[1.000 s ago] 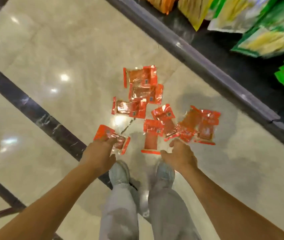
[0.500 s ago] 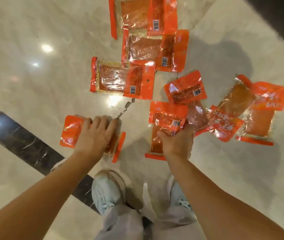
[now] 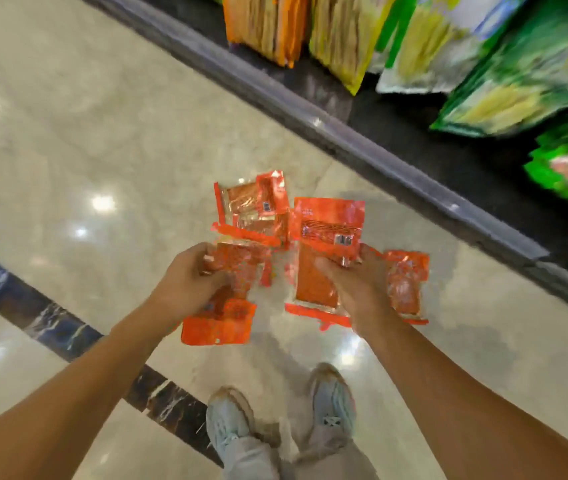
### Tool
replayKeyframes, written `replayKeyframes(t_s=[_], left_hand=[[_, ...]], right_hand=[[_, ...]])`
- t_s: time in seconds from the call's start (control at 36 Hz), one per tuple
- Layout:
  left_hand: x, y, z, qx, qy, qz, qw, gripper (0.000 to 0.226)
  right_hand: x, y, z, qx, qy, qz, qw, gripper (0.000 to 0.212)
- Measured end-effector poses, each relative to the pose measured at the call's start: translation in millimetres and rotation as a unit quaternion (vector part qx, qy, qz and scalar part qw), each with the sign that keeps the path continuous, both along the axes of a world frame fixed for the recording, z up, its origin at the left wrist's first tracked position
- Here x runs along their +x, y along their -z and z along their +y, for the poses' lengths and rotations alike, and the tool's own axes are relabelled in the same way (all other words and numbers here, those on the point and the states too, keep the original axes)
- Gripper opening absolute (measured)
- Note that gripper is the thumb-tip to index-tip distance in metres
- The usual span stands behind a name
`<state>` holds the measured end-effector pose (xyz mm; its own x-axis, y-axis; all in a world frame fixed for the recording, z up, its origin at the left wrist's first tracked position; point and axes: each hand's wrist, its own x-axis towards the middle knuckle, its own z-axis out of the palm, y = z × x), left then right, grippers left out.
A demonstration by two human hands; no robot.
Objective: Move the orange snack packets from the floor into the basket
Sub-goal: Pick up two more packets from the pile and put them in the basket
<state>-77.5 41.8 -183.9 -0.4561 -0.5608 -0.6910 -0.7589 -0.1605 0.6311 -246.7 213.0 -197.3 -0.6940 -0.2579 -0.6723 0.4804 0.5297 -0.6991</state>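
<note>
Two orange packets appear to be up off the floor (image 3: 102, 140), one in each hand, on the near side of the grey shelf base (image 3: 344, 136). The left hand (image 3: 185, 285) has its fingers curled round the middle of the left packet (image 3: 223, 320), whose lower end hangs free. The right hand (image 3: 358, 285) grips the right packet (image 3: 327, 223) about halfway down, and the printed top stands clear above the fingers. Blur makes it hard to say whether either hand holds a second packet behind the first.

Several more lie on the floor. A small overlapping cluster (image 3: 254, 206) sits closer to the shelf base than the hands. A single packet (image 3: 407, 282) lies just beside the right hand, at roughly the same remove from the shelf base. The basket is out of view, so its place relative to the shelf base cannot be told.

The step in hand looks like carrying this pair to the basket. The film is probably slick and the packets flat and floppy, so each grip is best kept on the filled body rather than on a thin sealed edge. The left packet's dangling end could swing and slide out, and closing the thumb over it should help. Turning away from the shelf base keeps the arms clear of the snack bags (image 3: 483, 64) above it. Lowering both packets into the basket before letting go would beat tossing them.
</note>
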Motion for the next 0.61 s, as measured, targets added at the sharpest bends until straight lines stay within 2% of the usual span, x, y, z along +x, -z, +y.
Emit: replayKeyframes(t_s=[0.11, 0.28, 0.36, 0.44, 0.5, 0.61], left_hand=[[-44.3, -135.7, -23.0, -0.020, -0.039, 0.064, 0.997, 0.019], [-99.8, -354.0, -25.7, -0.141, -0.023, 0.139, 0.980, 0.018], [-122.4, -455.0, -16.3, -0.187, 0.007, 0.177, 0.966, 0.020], [-142.4, -545.2, -4.6, -0.227, 0.057, 0.232, 0.944, 0.023], [-155.5, -600.0, 3.7, -0.248, 0.078, 0.271, 0.927, 0.029], [-177.8, -691.0, 29.4, -0.252, 0.134, 0.345, 0.894, 0.025]], right_hand=[[-51.8, -137.7, -9.7, -0.035, -0.013, 0.047, 0.998, 0.029], [-108.7, -351.7, 3.1, -0.050, -0.045, 0.170, 0.983, 0.018], [-124.5, -452.9, 17.9, -0.074, -0.027, 0.220, 0.972, 0.024], [-129.5, -542.5, 38.1, -0.094, -0.028, 0.283, 0.954, 0.017], [-130.2, -595.3, 54.4, -0.102, -0.020, 0.318, 0.942, 0.024], [-119.6, -689.0, 93.0, -0.119, 0.023, 0.368, 0.922, 0.025]])
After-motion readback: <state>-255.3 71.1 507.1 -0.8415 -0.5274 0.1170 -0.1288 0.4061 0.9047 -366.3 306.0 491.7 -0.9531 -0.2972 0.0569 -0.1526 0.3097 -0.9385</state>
